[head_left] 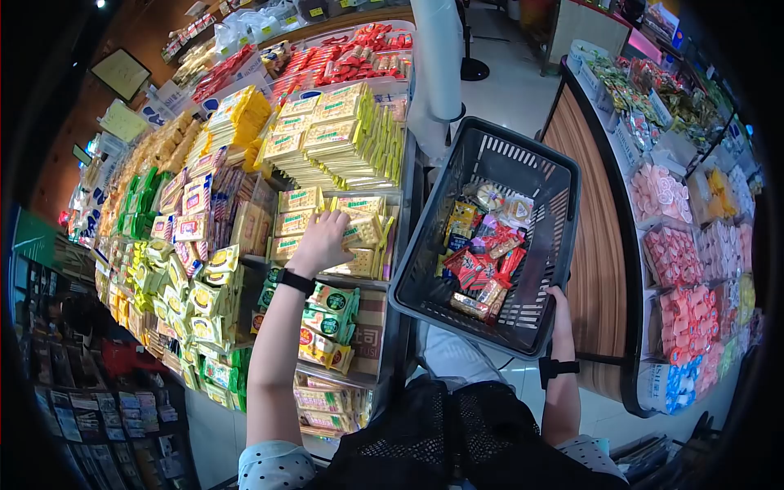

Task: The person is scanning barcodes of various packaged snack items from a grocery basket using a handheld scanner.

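My left hand (325,239) is in a tray of yellow biscuit packets, its fingers and thumb on either side of one slightly tilted biscuit packet (363,232); its grip is partly hidden. More biscuit packets (299,199) lie in rows around it. My right hand (559,309) is closed on the near right rim of a black plastic shopping basket (535,333). Inside the basket is a small heap of wrapped snacks, with red packets (474,268), a dark blue and yellow packet (462,222) and a clear-wrapped pale snack (518,210).
Tall stacks of biscuit packets (335,135) rise behind my left hand. Green and yellow snack packets (329,322) fill the nearer bins. To the right stands a curved wood-panelled counter (600,245) with pink-wrapped sweets (688,322). A white column (439,61) stands beyond the basket.
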A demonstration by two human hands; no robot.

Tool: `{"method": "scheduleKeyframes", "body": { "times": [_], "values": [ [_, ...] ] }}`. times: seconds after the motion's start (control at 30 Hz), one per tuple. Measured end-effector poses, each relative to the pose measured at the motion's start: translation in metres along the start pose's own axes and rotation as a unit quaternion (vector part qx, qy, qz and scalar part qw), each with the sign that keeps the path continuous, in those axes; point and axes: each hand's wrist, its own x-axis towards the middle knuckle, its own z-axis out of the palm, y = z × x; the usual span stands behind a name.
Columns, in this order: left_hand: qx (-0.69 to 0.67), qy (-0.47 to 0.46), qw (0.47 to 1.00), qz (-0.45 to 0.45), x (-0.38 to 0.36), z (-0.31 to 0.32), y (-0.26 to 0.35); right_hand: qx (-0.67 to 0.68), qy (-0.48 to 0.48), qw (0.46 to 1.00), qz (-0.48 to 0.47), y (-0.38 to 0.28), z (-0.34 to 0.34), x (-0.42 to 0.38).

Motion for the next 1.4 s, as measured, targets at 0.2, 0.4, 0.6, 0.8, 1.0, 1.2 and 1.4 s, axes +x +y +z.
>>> {"method": "scheduleKeyframes", "body": {
  "times": [0.2,0.4,0.6,0.8,1.0,1.2,1.4],
  "values": [
    [0.043,0.005,0.998,0.038,0.044,0.035,-0.006,-0.030,0.009,0.999,-0.011,-0.012,0.008,-0.007],
    [0.133,-0.091,0.987,0.006,0.066,0.031,0.010,-0.013,-0.002,1.000,-0.021,-0.009,0.001,0.006],
    [0.002,-0.052,0.998,-0.030,0.064,-0.005,0.045,-0.015,0.016,1.000,-0.020,-0.008,-0.001,0.012],
    [-0.251,0.002,0.966,0.065,0.091,0.005,0.137,-0.023,0.018,0.998,-0.053,-0.021,0.009,0.003],
    [-0.030,-0.103,0.994,-0.005,0.113,0.079,0.232,-0.034,0.022,0.998,-0.042,-0.020,0.010,0.001],
    [-0.109,-0.300,0.939,-0.128,0.134,0.151,0.249,-0.035,0.025,0.998,-0.053,-0.023,0.014,-0.001],
    [-0.208,-0.293,0.922,-0.142,0.135,0.166,0.228,-0.037,0.023,0.998,-0.039,-0.014,0.009,0.008]
  ]
}}
